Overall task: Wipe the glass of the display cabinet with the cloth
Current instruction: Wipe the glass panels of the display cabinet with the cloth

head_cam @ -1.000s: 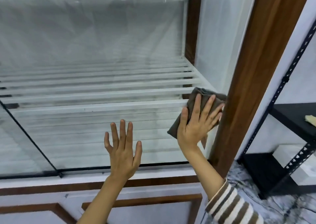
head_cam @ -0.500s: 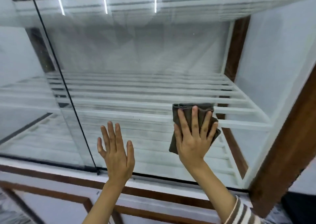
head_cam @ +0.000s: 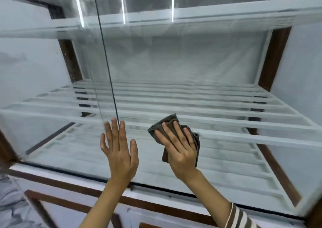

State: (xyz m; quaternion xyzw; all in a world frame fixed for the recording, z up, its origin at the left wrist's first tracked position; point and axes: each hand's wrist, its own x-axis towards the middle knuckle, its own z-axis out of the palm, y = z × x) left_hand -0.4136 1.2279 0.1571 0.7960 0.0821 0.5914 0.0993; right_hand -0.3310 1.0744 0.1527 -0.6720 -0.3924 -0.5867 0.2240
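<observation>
1. So, the cloth (head_cam: 176,137) is a dark grey-brown rag, bunched into folds, pinned flat against the glass (head_cam: 200,67) under the right hand (head_cam: 179,146). That hand has its fingers spread and mostly straight on top of it, palm pressing, not really gripping.
2. The left hand (head_cam: 120,149) is just beside it, on the side away from the striped sleeve (head_cam: 242,217), wide open, fingers straight up, holding nothing. Looks laid against the pane, though I can't tell for sure that it touches.
3. A dark vertical seam (head_cam: 104,53) between two panes runs up from behind the left fingertips.
4. Most of the cloth is hidden under the right hand; only the top corner and a flap hanging below the palm show. The whole frame is a bit smeary with blur.
5. Behind the glass are white slatted shelves (head_cam: 217,105), one at finger height. Light strips reflect way above the hands. Brown wood trim (head_cam: 271,60) frames the cabinet, with a white ledge (head_cam: 69,173) near the wrists.
</observation>
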